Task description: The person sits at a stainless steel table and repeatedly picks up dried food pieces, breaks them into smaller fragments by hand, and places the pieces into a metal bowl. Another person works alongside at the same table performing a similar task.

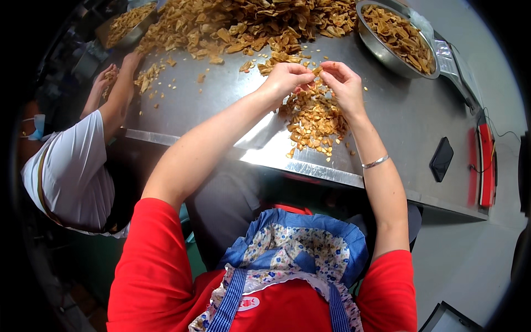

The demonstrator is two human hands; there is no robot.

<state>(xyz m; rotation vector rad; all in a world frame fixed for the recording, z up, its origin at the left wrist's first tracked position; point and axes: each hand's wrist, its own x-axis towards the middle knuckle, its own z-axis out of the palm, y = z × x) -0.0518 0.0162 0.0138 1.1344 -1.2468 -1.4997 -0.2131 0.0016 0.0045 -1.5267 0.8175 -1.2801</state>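
My left hand [285, 78] and my right hand [344, 83] meet over a steel table [404, 110], and together they pinch a small brown pod [316, 71] between the fingertips. Just below them lies a heap of small shelled brown pieces [315, 119]. A large pile of dry brown pods [243, 22] covers the far side of the table. My right wrist wears a silver bracelet [375, 162].
A metal bowl [381, 52] with brown pods stands at the far right. A black phone [441, 159] lies near the table's right front edge. A person in a white shirt [72, 166] sits to my left, with hands [113, 72] on scattered pods beside another metal bowl [128, 25].
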